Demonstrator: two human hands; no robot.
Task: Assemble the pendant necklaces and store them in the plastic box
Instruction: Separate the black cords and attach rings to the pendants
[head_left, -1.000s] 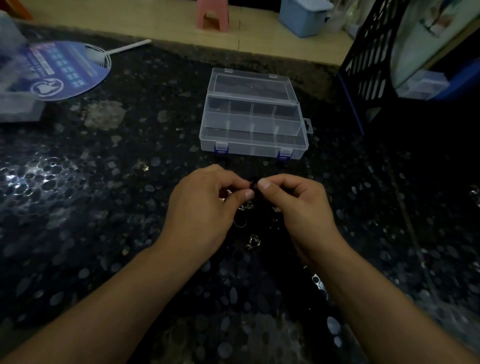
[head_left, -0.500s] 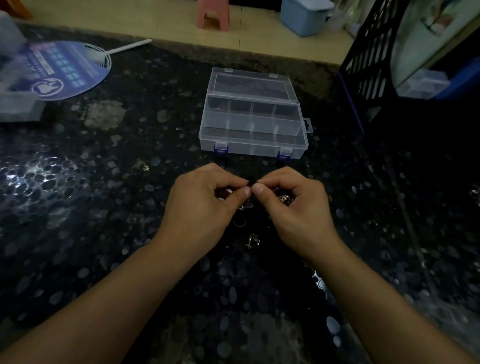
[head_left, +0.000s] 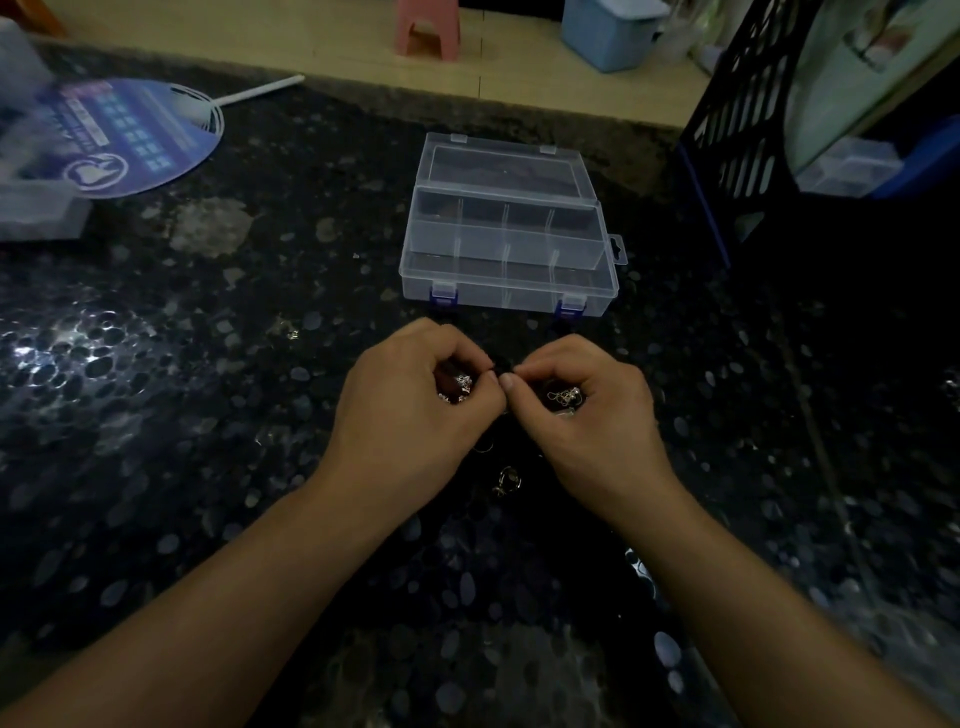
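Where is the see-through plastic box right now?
In the head view, the plastic box sits open on the dark table, near the middle, just beyond the left hand and the right hand.

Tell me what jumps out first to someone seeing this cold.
Two hands meet at centre: the left hand and right hand pinch something tiny between their fingertips, with glints of thin chain curled in the palms. Just beyond them, an open clear plastic box with divided compartments sits on the dark speckled table. A round blue hand fan lies at far left.
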